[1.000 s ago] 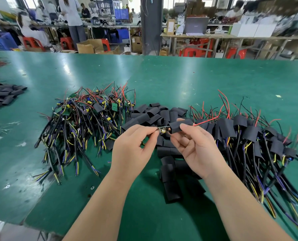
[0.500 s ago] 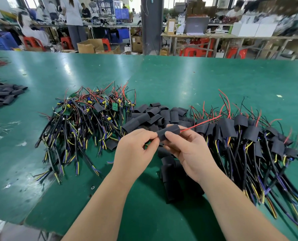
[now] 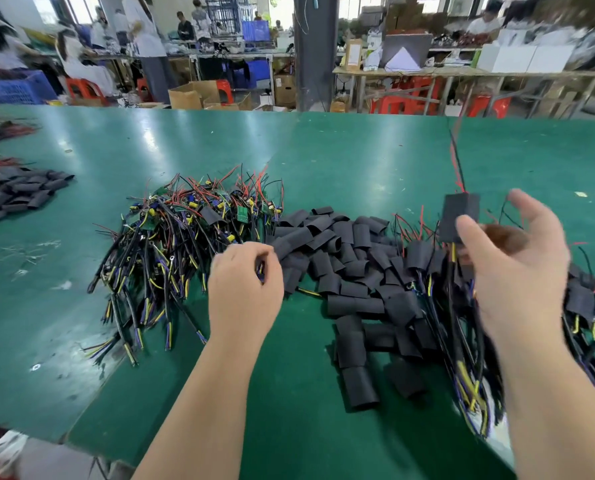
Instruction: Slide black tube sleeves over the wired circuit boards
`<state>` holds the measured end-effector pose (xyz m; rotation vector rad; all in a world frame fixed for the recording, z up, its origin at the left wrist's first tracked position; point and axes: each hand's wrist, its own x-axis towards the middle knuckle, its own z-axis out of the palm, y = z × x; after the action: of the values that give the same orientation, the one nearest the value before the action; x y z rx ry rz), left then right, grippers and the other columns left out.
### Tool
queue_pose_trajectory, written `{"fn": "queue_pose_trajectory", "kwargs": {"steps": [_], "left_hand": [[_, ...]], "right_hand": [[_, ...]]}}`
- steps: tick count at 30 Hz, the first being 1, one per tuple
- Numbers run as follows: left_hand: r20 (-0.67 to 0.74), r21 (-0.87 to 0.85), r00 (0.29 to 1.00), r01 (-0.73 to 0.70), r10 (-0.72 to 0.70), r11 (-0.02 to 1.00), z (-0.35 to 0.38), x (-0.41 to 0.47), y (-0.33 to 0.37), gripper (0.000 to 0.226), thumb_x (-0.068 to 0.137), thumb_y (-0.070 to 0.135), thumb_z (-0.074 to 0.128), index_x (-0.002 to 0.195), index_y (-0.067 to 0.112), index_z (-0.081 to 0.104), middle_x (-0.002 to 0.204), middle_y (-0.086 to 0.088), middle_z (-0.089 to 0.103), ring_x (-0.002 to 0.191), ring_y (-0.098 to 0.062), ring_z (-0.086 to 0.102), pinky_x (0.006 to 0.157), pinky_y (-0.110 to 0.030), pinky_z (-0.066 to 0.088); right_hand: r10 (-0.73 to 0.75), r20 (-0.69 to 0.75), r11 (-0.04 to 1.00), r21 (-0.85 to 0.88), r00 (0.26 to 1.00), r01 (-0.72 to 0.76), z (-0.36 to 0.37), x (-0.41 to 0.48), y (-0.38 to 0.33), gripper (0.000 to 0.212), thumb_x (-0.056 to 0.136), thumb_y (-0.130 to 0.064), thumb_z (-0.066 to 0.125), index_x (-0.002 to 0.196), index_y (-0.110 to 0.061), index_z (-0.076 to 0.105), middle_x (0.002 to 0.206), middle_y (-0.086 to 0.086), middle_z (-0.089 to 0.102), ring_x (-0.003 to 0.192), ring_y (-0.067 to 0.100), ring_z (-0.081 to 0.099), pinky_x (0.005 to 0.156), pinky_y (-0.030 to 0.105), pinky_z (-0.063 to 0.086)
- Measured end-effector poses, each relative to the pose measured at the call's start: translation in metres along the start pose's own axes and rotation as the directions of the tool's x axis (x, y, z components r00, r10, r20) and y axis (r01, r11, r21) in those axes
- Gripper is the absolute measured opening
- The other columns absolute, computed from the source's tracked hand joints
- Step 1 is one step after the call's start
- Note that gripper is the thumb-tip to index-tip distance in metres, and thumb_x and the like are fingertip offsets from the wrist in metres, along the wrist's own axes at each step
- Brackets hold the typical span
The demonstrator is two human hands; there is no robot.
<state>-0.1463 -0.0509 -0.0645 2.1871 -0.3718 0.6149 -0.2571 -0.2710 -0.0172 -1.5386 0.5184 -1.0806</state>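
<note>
Sleeved board [image 3: 460,213] beside right hand [image 3: 518,271] (thumb side, wires upward)

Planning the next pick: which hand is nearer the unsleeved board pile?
Left. The left hand is at the right edge of the unsleeved board pile; the right hand is beyond the loose sleeves.
</note>
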Motion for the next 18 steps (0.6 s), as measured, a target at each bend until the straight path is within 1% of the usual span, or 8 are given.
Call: {"fn": "queue_pose_trajectory", "kwargs": {"steps": [2,4,7,9,11,13,15,18], "left_hand": [[-0.008,0.189,0.989,0.146,-0.148,0.971,-0.001,0.005,-0.009,0.023,0.086,0.02,0.059,0.107,0.019,0.066,0.113,-0.002,0.057,0.106,-0.026,0.046,0.088,-0.032,0.032],[-0.006,0.244,0.97,0.236,-0.242,0.941,-0.003,0.007,-0.014,0.029,0.085,0.021,0.059,0.114,0.024,0.064,0.122,-0.001,0.051,0.113,-0.026,0.04,0.092,-0.035,0.032],[0.012,0.272,0.967,0.243,-0.256,0.931,-0.006,0.008,-0.014,0.029,0.085,0.022,0.058,0.114,0.027,0.063,0.122,0.001,0.051,0.112,-0.025,0.041,0.092,-0.035,0.032],[0.014,0.313,0.964,0.249,-0.267,0.916,-0.009,0.012,-0.016,0.03,0.085,0.023,0.056,0.114,0.027,0.063,0.121,0.0,0.051,0.113,-0.026,0.041,0.093,-0.037,0.033],[-0.004,0.366,0.955,0.278,-0.298,0.888,-0.016,0.02,-0.019,0.032,0.086,0.024,0.055,0.116,0.027,0.063,0.124,-0.002,0.05,0.116,-0.027,0.039,0.096,-0.038,0.033],[0.003,0.427,0.943,0.3,-0.334,0.853,-0.023,0.031,-0.022,0.034,0.087,0.025,0.053,0.12,0.027,0.06,0.128,-0.004,0.048,0.119,-0.029,0.038,0.098,-0.04,0.032],[0.053,0.454,0.943,0.271,-0.329,0.849,-0.026,0.04,-0.024,0.033,0.09,0.025,0.05,0.121,0.029,0.06,0.128,-0.005,0.05,0.118,-0.03,0.04,0.097,-0.042,0.033],[0.152,0.521,0.959,0.129,-0.24,0.844,-0.018,0.048,-0.018,0.027,0.093,0.025,0.046,0.107,0.029,0.068,0.11,-0.003,0.064,0.103,-0.028,0.055,0.091,-0.041,0.038]], "right_hand": [[-0.038,-0.034,0.927,-0.375,0.999,0.022,-0.009,0.008,0.008,0.051,0.082,-0.018,0.07,0.13,-0.019,0.052,0.105,0.007,0.062,0.089,0.014,0.057,0.084,0.027,0.045],[-0.093,-0.024,0.845,-0.53,0.995,0.066,-0.012,0.009,0.012,0.05,0.08,-0.014,0.067,0.128,-0.018,0.053,0.112,0.013,0.054,0.103,0.019,0.047,0.092,0.026,0.034],[-0.163,0.105,0.848,-0.494,0.981,0.194,-0.002,0.0,0.006,0.033,0.082,-0.008,0.062,0.113,-0.021,0.061,0.105,0.007,0.059,0.083,0.019,0.054,0.081,0.021,0.04],[-0.091,0.266,0.871,-0.446,0.96,0.206,0.007,-0.008,0.006,0.021,0.084,-0.01,0.061,0.099,-0.025,0.064,0.088,-0.002,0.066,0.07,0.01,0.056,0.07,0.011,0.043],[0.0,0.467,0.818,-0.508,0.884,0.269,0.012,-0.015,0.011,0.017,0.085,-0.014,0.064,0.098,-0.025,0.066,0.082,-0.011,0.066,0.069,0.001,0.056,0.067,0.007,0.039],[0.081,0.59,0.733,-0.581,0.803,0.353,0.015,-0.019,0.019,0.02,0.086,-0.018,0.067,0.105,-0.023,0.067,0.085,-0.012,0.065,0.073,-0.003,0.057,0.067,0.011,0.037],[0.141,0.593,0.648,-0.66,0.792,0.379,0.015,-0.018,0.026,0.023,0.086,-0.021,0.067,0.109,-0.021,0.067,0.082,-0.009,0.063,0.075,0.008,0.058,0.071,0.019,0.038],[0.139,0.489,0.561,-0.755,0.861,0.338,0.012,-0.014,0.028,0.021,0.086,-0.023,0.066,0.107,-0.018,0.067,0.072,-0.011,0.058,0.076,0.017,0.052,0.07,0.026,0.039]]}}
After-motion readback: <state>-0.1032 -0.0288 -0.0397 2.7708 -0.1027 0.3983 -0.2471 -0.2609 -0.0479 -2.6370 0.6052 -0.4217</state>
